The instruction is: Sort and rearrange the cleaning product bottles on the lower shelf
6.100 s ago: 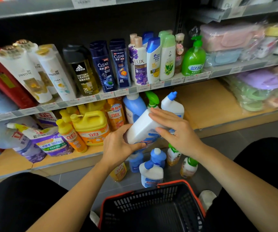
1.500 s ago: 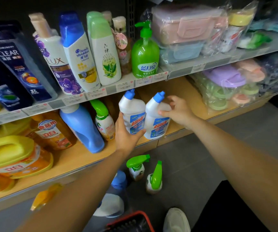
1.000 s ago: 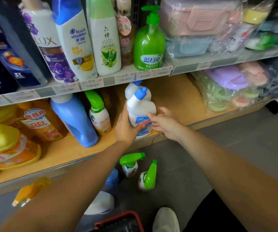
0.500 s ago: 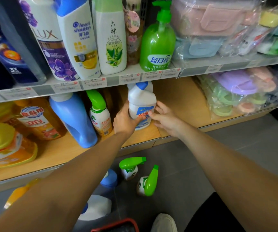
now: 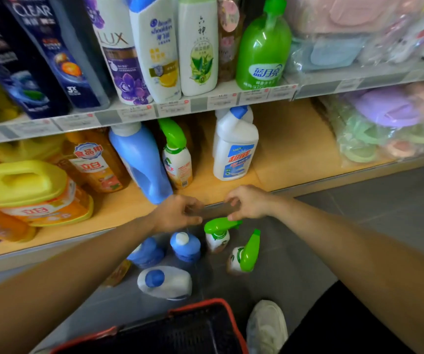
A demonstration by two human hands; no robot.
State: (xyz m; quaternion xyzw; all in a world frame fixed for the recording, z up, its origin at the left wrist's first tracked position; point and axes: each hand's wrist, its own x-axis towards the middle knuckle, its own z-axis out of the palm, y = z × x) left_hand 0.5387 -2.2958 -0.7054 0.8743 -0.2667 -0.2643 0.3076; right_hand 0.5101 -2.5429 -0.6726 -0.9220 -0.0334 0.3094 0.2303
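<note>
Hands off now: the left hand (image 5: 177, 213) and right hand (image 5: 250, 201) drop empty, fingers loosely curled, to the lower shelf's (image 5: 295, 149) front lip, leaving the white cleaner bottles (image 5: 235, 154) upright on it (one behind the other), so the green sprayers (image 5: 249, 249) below look next.

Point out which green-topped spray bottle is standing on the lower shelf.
The spray bottle between the tall blue bottle and the white blue-capped bottle. The other two green-topped sprays are down on the floor.

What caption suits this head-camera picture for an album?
Left hand and right hand hover by the lower shelf; white bottle shelved, green sprayer on floor.
</note>
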